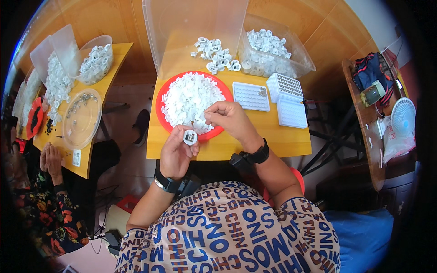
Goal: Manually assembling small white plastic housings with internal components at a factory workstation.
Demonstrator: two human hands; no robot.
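My left hand (pixel 174 154) grips a round white plastic part (pixel 190 137) by its rim, just in front of the red tray. Dark and metallic pieces show inside its upturned face. Over the tray's right front side, my right hand (pixel 231 120) has thumb and forefinger pinched together; anything between them is too small to make out. A heap of small white plastic parts (pixel 193 101) fills the round red tray (pixel 213 135). To the right lies a white compartment tray (pixel 249 101) with a few small metal pieces (pixel 262 92) at its right end.
Behind the red tray are loose white parts (pixel 213 52) and a clear bin (pixel 298 67) of similar parts. Stacked white trays (pixel 285 84) stand near the table's right edge. At the left table, a co-worker's hands (pixel 51 161) rest near a clear round lid (pixel 81 120).
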